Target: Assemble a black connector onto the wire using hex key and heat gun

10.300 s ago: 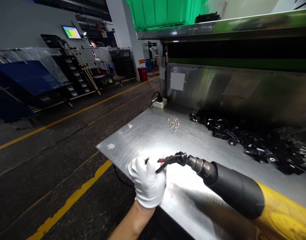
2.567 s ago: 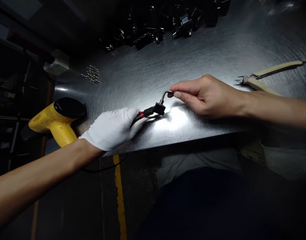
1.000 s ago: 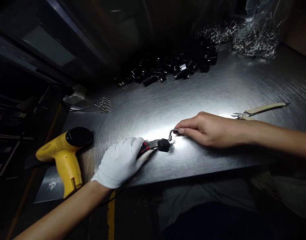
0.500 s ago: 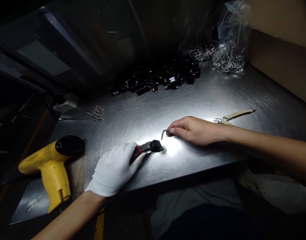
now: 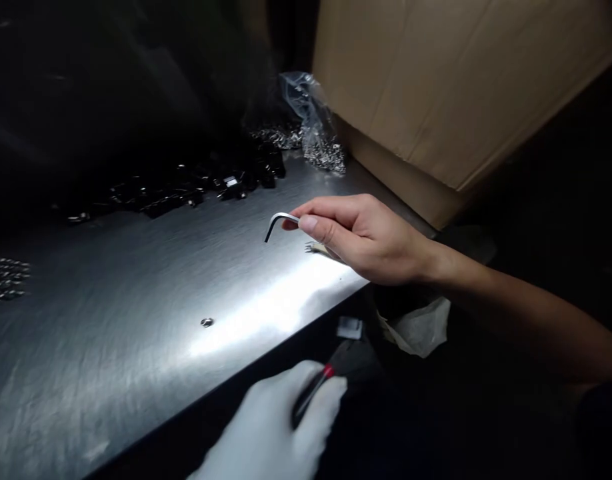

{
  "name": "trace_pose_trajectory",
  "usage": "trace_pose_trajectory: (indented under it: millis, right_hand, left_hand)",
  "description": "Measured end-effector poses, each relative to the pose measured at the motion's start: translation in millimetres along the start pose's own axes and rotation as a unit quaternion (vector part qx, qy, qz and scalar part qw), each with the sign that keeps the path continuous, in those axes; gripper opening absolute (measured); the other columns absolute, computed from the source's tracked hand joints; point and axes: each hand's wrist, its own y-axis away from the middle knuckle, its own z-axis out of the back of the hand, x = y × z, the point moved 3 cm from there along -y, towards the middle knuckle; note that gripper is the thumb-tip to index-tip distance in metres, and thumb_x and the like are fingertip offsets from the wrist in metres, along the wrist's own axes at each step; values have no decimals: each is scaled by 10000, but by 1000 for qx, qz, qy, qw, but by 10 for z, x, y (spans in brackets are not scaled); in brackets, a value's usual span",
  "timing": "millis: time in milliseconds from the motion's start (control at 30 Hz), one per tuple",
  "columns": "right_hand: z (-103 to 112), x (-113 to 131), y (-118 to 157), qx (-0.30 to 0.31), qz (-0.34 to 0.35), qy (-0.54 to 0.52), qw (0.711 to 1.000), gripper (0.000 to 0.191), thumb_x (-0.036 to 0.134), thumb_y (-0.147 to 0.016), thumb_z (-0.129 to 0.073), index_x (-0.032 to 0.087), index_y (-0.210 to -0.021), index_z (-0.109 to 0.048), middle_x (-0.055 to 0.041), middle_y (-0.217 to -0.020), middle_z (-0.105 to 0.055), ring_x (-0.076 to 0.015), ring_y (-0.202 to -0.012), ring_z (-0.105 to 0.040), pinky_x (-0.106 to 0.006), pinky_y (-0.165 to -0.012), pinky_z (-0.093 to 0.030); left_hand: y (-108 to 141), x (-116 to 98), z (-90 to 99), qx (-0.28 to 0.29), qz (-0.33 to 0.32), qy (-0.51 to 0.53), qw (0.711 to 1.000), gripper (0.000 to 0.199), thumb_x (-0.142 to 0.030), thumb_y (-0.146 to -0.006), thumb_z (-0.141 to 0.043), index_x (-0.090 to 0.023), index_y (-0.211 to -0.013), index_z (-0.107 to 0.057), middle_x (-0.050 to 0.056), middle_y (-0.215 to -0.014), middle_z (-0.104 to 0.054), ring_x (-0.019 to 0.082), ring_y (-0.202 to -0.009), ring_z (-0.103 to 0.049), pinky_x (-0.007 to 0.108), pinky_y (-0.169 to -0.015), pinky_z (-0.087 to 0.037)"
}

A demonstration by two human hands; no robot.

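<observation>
My bare right hand point(image 5: 371, 237) pinches a bent metal hex key point(image 5: 281, 217) above the metal table, its short end pointing down to the left. My left hand point(image 5: 281, 420), in a white glove, is closed around the red and black handles of pliers point(image 5: 313, 393), low in the view, past the table's front edge. The pliers' jaws are dark and blurred, with a small pale rectangle point(image 5: 350, 327) at their far end; whether they grip anything I cannot make out. One small metal piece point(image 5: 207, 323) lies alone on the table.
A pile of black parts point(image 5: 171, 193) lies along the table's back, beside a clear bag of small metal pieces point(image 5: 321, 143). Cardboard point(image 5: 436, 93) stands at the right. Cutters point(image 5: 326, 251) lie partly behind my right hand. More metal pieces point(image 5: 6, 279) sit at the far left.
The view has swung right. My left hand has moved off the table's front edge with the pliers. My right hand has lifted the hex key away from where the pliers were.
</observation>
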Motion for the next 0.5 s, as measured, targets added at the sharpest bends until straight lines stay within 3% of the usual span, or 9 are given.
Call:
trace_pose_trajectory:
  millis: [67, 133, 233, 300, 367, 467, 500]
  right_hand:
    - [152, 40, 231, -9, 0, 28, 1000, 259, 283, -1038, -478, 166, -1116, -696, 54, -642, -416, -94, -576, -401, -247, -530, -327]
    - [263, 28, 455, -13, 0, 66, 998, 265, 269, -1039, -472, 157, -1134, -693, 45, -683, -505, -93, -591, -443, -246, -548, -351]
    - [384, -55, 714, -31, -6, 98, 995, 257, 239, -1037, -473, 147, -1146, -686, 42, -743, -586, -83, -610, -490, -239, -564, -374]
    - [439, -125, 818, -41, -15, 105, 993, 261, 239, -1038, -472, 151, -1169, -681, 51, -721, -578, -83, -609, -504, -240, -570, -386]
    - [465, -183, 880, -42, -33, 113, 992, 271, 256, -1041, -468, 177, -1195, -677, 53, -722, -588, -89, -619, -523, -249, -580, -395]
    - [442, -233, 934, -44, -68, 116, 990, 261, 279, -1037, -479, 256, -1204, -677, 49, -824, -671, -111, -705, -599, -258, -633, -432]
    - [412, -254, 941, -43, -78, 115, 989, 253, 290, -1033, -486, 279, -1195, -680, 47, -866, -696, -124, -737, -626, -261, -649, -450]
  left_hand:
    - [-288, -375, -341, 102, -21, 81, 991, 473, -640, -909, -422, -230, -796, -629, -7, -654, -617, 156, -568, -568, 274, -557, -452]
    - [-618, -635, -648, 223, -31, 157, 962, 401, -568, -894, -481, -195, -824, -611, -11, -605, -550, 136, -486, -491, 275, -474, -421]
    - [-1072, -832, -997, 378, -13, 309, 873, 181, -253, -803, -568, -140, -927, -634, 47, -781, -638, 156, -629, -586, 322, -601, -527]
    - [-1291, -879, -1162, 419, -4, 349, 838, 198, -193, -763, -558, -128, -931, -639, 73, -879, -661, 181, -749, -629, 377, -721, -563]
    - [-1376, -891, -1303, 437, 15, 359, 824, 203, -219, -768, -547, -129, -918, -648, 87, -900, -669, 214, -801, -654, 447, -775, -573]
    - [-1234, -859, -1440, 454, 37, 350, 819, 298, -221, -750, -552, -159, -1008, -688, 94, -929, -693, 268, -847, -694, 506, -795, -578]
    - [-1149, -828, -1436, 443, 24, 331, 833, 346, -231, -765, -546, -187, -1075, -692, 89, -948, -706, 279, -863, -706, 493, -794, -583]
